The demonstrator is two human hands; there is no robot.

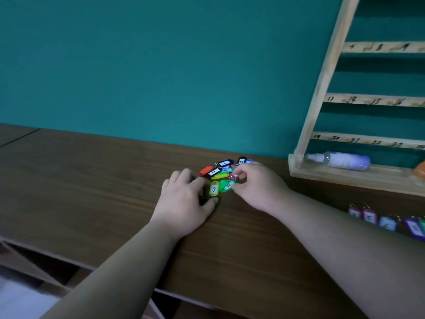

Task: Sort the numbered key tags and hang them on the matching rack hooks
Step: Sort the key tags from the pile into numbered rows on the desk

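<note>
1. Key tags (220, 172): loose mixed pile near the desk's far edge, close to the wall, left of the rack.
2. Rack (320, 95): pale wood frame at the desk's far right, against the wall. Cross rails carry handwritten numbers; 13, 14, 15 and 19 to 23 are readable. Hooks too blurred to make out.
3. Spray bottle (340, 160): white and lilac, lying on its side on the rack's base ledge, nozzle pointing left. Orange thing (419, 171) on the same ledge, cut by the frame edge; cannot tell what it is.
4. Row of tags (386, 223): pink, pale blue and purple, side by side near the desk's right edge in front of the rack base, well apart from the pile.
5. Left hand (184, 199): palm down at the pile's left side, fingers bent. Something dark lies under it; cannot tell if it grips anything.
6. Right hand (255, 185): at the pile's right side, thumb and forefinger pinching a pink tag (234, 176). It hides part of the pile.
7. Tag look: oval coloured plastic with white paper labels.
   - Yellow-green tag (214, 189) marked 9, at the pile's near side.
   - Green tag (227, 186) touching it.
   - Orange tag (206, 170) and black tag (215, 172) behind them.
8. Desk (103, 180): dark wood grain. Wall (161, 65): flat teal.
</note>
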